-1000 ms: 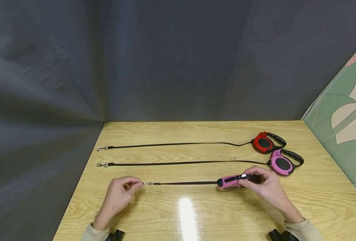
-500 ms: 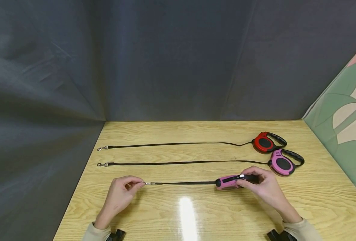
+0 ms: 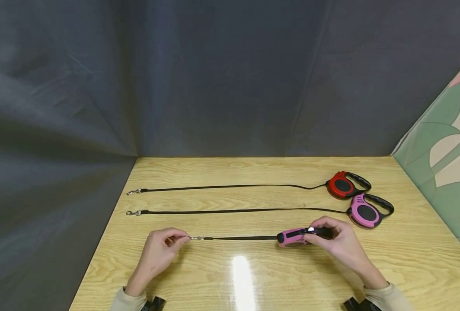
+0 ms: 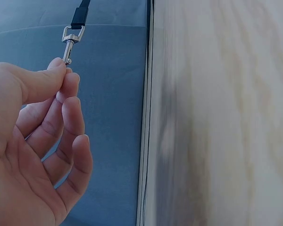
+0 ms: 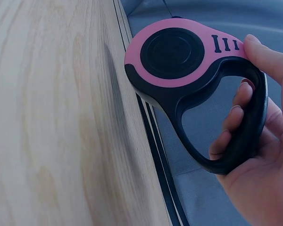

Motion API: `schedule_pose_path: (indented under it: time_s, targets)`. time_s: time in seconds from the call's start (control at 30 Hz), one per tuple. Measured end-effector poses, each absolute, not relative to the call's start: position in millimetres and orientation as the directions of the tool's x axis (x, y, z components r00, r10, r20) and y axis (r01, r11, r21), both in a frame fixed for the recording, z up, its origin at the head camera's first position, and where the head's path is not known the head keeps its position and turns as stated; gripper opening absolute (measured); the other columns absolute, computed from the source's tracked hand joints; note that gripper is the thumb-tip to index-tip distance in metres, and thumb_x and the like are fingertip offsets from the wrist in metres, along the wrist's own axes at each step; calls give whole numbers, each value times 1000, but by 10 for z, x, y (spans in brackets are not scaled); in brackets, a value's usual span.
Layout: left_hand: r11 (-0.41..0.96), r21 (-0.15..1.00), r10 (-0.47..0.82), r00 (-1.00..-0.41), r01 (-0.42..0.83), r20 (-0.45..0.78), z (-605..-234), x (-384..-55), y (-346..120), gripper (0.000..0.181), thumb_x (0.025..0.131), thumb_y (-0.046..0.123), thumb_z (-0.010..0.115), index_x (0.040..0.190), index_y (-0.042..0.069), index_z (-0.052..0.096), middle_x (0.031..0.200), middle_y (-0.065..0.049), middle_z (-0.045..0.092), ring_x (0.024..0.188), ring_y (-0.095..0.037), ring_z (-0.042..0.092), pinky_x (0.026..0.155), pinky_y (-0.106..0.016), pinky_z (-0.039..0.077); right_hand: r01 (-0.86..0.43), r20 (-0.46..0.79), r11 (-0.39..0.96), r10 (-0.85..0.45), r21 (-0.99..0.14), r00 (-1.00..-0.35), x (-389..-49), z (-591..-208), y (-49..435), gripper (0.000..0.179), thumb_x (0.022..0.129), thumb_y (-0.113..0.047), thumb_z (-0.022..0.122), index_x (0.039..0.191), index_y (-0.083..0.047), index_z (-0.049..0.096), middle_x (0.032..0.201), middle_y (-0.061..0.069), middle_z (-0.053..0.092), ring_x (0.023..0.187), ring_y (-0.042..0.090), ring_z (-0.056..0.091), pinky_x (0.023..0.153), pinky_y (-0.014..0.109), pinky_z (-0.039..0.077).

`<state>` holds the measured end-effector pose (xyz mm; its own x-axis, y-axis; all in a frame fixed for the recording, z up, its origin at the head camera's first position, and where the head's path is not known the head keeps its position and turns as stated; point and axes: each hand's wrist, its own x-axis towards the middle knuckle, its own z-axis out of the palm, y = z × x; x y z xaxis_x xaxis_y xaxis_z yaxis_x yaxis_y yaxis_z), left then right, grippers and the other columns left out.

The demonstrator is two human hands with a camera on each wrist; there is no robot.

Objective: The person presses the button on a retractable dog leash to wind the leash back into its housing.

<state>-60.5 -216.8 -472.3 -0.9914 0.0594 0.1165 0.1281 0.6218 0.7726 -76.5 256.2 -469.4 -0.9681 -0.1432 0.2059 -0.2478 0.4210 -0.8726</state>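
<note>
My left hand (image 3: 161, 252) pinches the metal snap hook (image 4: 69, 49) at the end of a black leash strap (image 3: 241, 238) between thumb and index finger. The strap runs straight and taut to a pink retractable dog leash (image 3: 292, 238). My right hand (image 3: 340, 244) grips that leash's black handle (image 5: 247, 127), fingers curled through the loop. In the right wrist view the pink casing (image 5: 207, 42) has a round black centre and small bone-shaped slots. The casing stands on edge, near the table's front half.
Behind lie a second pink retractable leash (image 3: 366, 211) and a red one (image 3: 340, 185), their cases touching or nearly so at the right. Their straps stretch left, ending in snap hooks (image 3: 133, 213). A dark curtain (image 3: 230, 86) borders the wooden table (image 3: 199, 276).
My left hand has shifted slightly right with the snap hook, and my right hand slightly left with the pink leash. The strap between them is a little shorter.
</note>
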Motion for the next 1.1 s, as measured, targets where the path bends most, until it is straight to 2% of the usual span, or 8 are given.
schedule_pose_path:
  time_s: [0.03,0.13,0.23,0.37,0.47,0.53,0.87,1.1]
  targets:
    - [621,773,60,-992,126,114,-4727,-604,-2162,1,92,19,84,92,19,85,83,14,78,74,0,65,69,-23,56,-245,203,422,-143,-873,-969,-763,-4698,2561,24,81,-2,91,96,-11,74,89,-12,73,72,6,62,61,26,52]
    - [619,775,64,-992,128,113,-4740,-603,-2151,8,93,25,84,92,17,85,83,16,78,74,0,65,69,-23,55,-246,204,415,-144,-876,-968,-759,-4701,2554,24,82,-2,91,96,-11,74,89,-12,73,73,6,62,62,26,52]
    - [623,770,64,-990,136,124,-4741,-602,-2143,2,92,21,85,91,20,84,82,16,77,73,0,65,69,-24,55,-257,213,403,-150,-878,-965,-760,-4701,2540,24,81,-1,91,96,-11,74,89,-12,73,72,5,62,61,26,52]
    - [621,772,72,-991,135,115,-4738,-595,-2122,7,92,16,84,90,23,84,82,15,77,72,0,65,69,-23,55,-268,223,386,-159,-883,-962,-759,-4715,2520,25,80,1,90,95,-10,74,88,-11,73,71,5,62,61,26,52]
    - [609,784,82,-992,123,92,-4731,-587,-2105,4,94,21,83,91,21,84,83,12,78,72,-1,64,68,-23,54,-267,221,377,-161,-887,-962,-757,-4723,2504,25,80,2,90,95,-11,74,87,-11,73,71,5,63,61,26,53]
    - [603,789,86,-993,115,78,-4729,-585,-2095,8,94,26,83,92,19,84,83,10,78,72,-1,64,68,-24,54,-266,219,374,-163,-888,-962,-755,-4725,2492,25,80,2,90,95,-11,74,86,-11,73,71,5,63,61,26,53]
    - [610,784,84,-993,119,86,-4735,-599,-2078,5,92,25,85,92,20,84,82,10,77,71,-1,63,68,-23,53,-283,236,349,-173,-893,-956,-731,-4699,2416,24,80,3,89,96,-8,75,90,-10,74,75,6,65,63,24,54]
    - [610,783,91,-993,119,80,-4718,-580,-2064,7,93,24,85,92,17,84,82,10,78,70,-1,62,67,-23,53,-300,242,352,-201,-887,-949,-715,-4699,2362,24,81,2,89,97,-10,75,91,-9,75,77,6,67,66,25,56]
